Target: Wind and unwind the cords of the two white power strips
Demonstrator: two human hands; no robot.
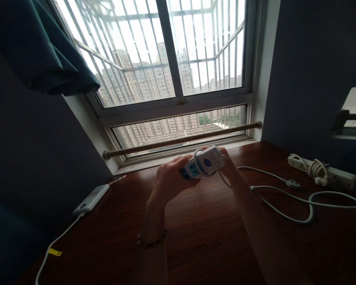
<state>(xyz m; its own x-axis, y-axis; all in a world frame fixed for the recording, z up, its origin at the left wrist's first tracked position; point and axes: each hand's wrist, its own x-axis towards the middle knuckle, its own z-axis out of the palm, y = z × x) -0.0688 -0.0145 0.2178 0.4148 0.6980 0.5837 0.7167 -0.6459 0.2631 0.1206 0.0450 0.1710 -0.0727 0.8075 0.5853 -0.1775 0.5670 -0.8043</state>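
1. Fingers (178,161) of the left hand (169,178) clasp the power strip (203,164) from below; the right hand (226,156) grips its far end, steadying it, we judge.
2. We see it held clear of the worktop (201,237), its cord (280,211) looped round it and trailing right.

Light source: daylight through the window (172,59), the only bright area, washed out near the top.
Room: dim; walls and curtain (38,47) fall to near-black, backlit.
Desk (201,237): dark, with a faint sheen nearest the glass.
Hands: the left hand (170,178) and right hand (225,158) read as half-silhouettes, detail muddy.
Sharpness: soft overall, with grain in the shadows.
Distortion: wide-angle lens; window bars and frame lean and bow towards the edges.
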